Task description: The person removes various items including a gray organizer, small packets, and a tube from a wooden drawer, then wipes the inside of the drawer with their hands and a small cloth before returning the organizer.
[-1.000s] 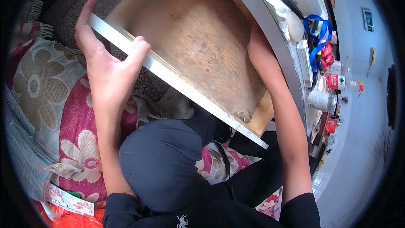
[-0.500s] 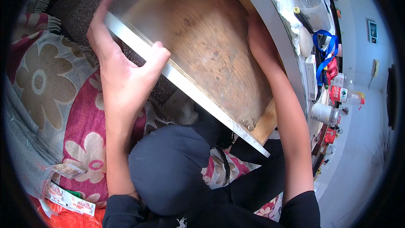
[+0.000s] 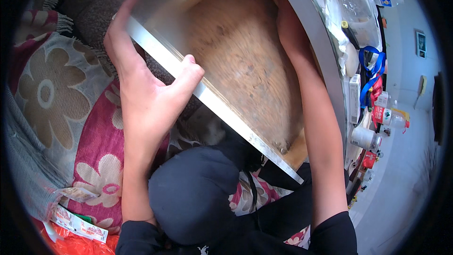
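Observation:
A wooden drawer (image 3: pixel 236 61) stands pulled out from under a desk, its brown bottom bare, worn and stained. My left hand (image 3: pixel 148 73) grips the white front panel (image 3: pixel 231 119) of this drawer, the thumb hooked over the top edge and the fingers along the outer side. Into the back of the drawer, beneath the grey desk edge (image 3: pixel 317 28), reaches my right hand (image 3: pixel 289 27). Its fingers are hidden in the shade there, so what it touches or holds does not show. A small crumbly bit of debris (image 3: pixel 284 148) lies in the near corner.
On the desk top stand a clear plastic jug (image 3: pixel 361 16), a blue strap (image 3: pixel 373 68), a white box (image 3: pixel 355 99) and several bottles. At left is a flowered sofa cover (image 3: pixel 45 92). My dark-clothed knee (image 3: pixel 193 193) is close below the drawer front.
The drawer, my left hand and the desk items sit slightly farther right and lower in the picture. Left grip and right reach look the same.

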